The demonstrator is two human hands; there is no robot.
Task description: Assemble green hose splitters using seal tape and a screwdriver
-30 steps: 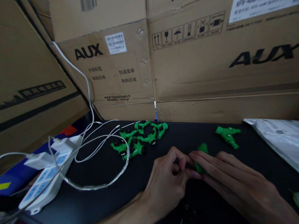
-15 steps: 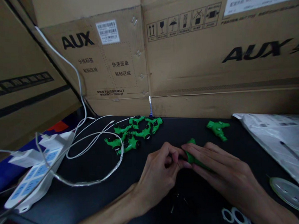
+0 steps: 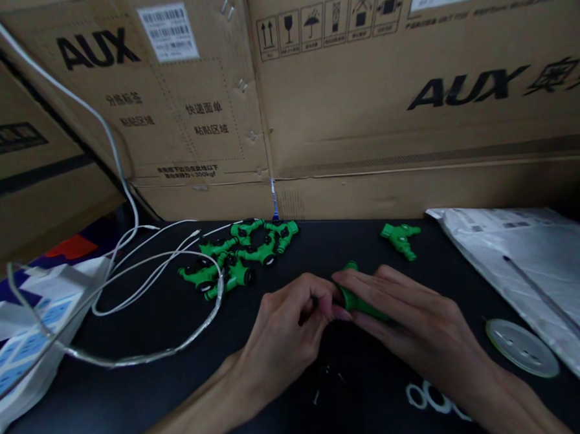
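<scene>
My right hand (image 3: 415, 320) is wrapped over a green plastic hose splitter (image 3: 360, 304), and its palm and fingers hide most of the body. Against the left end of that splitter, the thumb and bent index finger of my left hand (image 3: 290, 327) are pinched together. Whatever sits between those fingertips is hidden. Below the hands, a few tiny shiny screws (image 3: 316, 395) lie on the black tabletop (image 3: 261, 406). White rings (image 3: 436, 397) rest near my right wrist, which partly covers them.
Several green splitters with black knobs (image 3: 232, 278) lie in a cluster at the back left, beside white cables (image 3: 143, 289) and a power strip (image 3: 29, 347). Another green splitter (image 3: 401, 239), a white plastic bag (image 3: 525, 256) and a round clear disc (image 3: 523, 348) are right. Cardboard boxes (image 3: 363, 135) stand behind.
The view has turned slightly to the right, so everything sits further left in the picture. Both hands keep nearly the same grip on the splitter.
</scene>
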